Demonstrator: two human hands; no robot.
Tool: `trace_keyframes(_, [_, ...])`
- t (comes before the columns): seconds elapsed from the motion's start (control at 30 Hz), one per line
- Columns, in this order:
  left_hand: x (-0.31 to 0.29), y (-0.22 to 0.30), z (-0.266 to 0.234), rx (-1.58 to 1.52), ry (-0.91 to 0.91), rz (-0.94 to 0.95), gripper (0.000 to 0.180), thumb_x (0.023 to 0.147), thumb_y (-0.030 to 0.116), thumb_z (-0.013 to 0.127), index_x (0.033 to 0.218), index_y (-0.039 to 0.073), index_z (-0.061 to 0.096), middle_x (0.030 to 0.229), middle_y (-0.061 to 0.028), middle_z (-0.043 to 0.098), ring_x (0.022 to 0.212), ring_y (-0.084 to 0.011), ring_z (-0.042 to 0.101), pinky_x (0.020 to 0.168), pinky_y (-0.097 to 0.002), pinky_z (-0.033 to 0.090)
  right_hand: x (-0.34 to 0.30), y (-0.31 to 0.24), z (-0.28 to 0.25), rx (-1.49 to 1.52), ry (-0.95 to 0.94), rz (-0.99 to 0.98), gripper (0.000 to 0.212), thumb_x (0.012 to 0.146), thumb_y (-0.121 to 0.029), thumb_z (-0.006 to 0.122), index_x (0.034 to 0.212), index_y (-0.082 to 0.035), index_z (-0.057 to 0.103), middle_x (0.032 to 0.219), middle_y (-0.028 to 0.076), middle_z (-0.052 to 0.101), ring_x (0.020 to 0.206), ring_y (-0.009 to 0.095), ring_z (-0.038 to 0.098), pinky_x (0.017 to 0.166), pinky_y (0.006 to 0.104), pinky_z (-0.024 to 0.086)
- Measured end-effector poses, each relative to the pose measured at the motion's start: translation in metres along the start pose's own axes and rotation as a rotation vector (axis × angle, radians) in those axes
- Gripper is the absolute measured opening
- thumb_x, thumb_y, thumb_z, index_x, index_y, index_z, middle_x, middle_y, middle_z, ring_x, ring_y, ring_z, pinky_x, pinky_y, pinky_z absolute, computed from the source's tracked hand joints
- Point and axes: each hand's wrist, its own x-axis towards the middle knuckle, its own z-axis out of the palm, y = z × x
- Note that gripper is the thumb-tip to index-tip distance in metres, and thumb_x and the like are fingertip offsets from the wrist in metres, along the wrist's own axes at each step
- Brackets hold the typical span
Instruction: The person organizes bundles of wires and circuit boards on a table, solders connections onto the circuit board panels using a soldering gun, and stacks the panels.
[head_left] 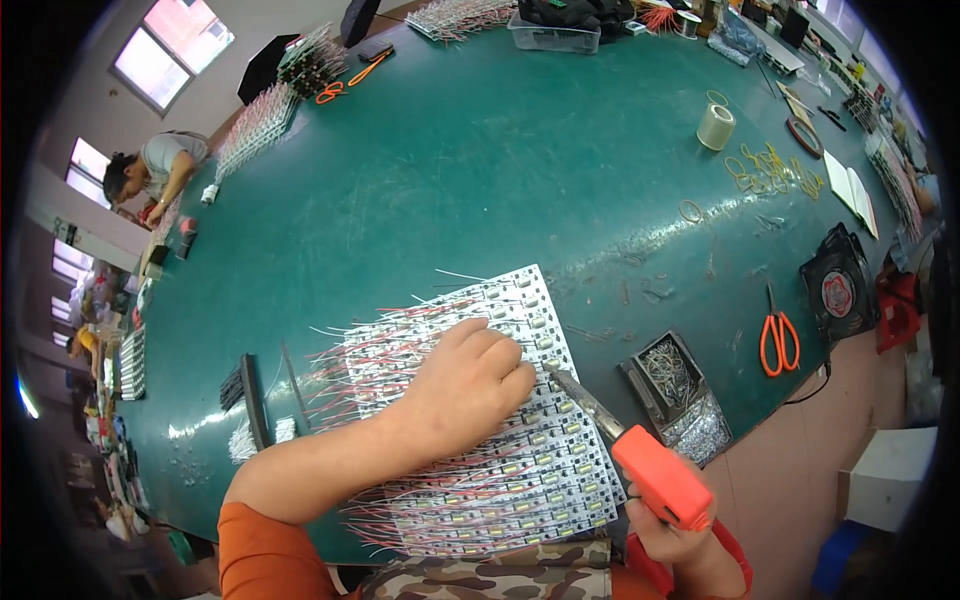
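Observation:
A large white circuit board panel [585, 480] lies near me, with rows of small components and red and white wires fanning off its left side. Across its upper middle rests my left hand [475, 375], fingers curled together; what they pinch, if anything, is hidden under them. My right hand [670, 535] is wrapped round the red handle of a soldering gun [660, 478]. The gun's metal tip points up and left, reaching the board just right of my left fingers.
Right of the board stand a dark box of metal bits [668, 370], orange-handled scissors [778, 340] and a black fan [838, 285]. Dark and white wire bundles [240, 400] lie at left. A tape roll [716, 128] sits farther back. Another person [165, 170] bends over the far left edge.

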Motion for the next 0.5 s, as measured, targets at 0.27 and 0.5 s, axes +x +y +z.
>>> trace_keyframes(0.27, [0.0013, -0.0017, 0.0013, -0.022, -0.027, -0.01, 0.007, 0.07, 0.01, 0.061, 0.076, 0.006, 0.059, 0.078, -0.0083, 0.054, 0.08, -0.0271, 0.058, 0.085, -0.0427, 0.048, 0.008, -0.0014, 0.0026, -0.007, -0.032, -0.009, 0.06, 0.075, -0.004, 0.078, 0.126, 0.008, 0.049, 0.103, 0.024, 0.068, 0.078, 0.034, 0.07, 0.072, 0.0391, 0.056])
trace_keyframes(0.5, [0.0022, -0.0039, 0.0011, -0.018, -0.031, -0.004, 0.007, 0.07, 0.01, 0.062, 0.075, 0.006, 0.059, 0.078, -0.0079, 0.054, 0.08, -0.0266, 0.059, 0.084, -0.0419, 0.047, 0.0087, -0.001, 0.0041, 0.03, -0.038, 0.016, 0.061, 0.075, -0.003, 0.078, 0.127, 0.008, 0.048, 0.104, 0.024, 0.068, 0.079, 0.034, 0.07, 0.071, 0.0386, 0.056])
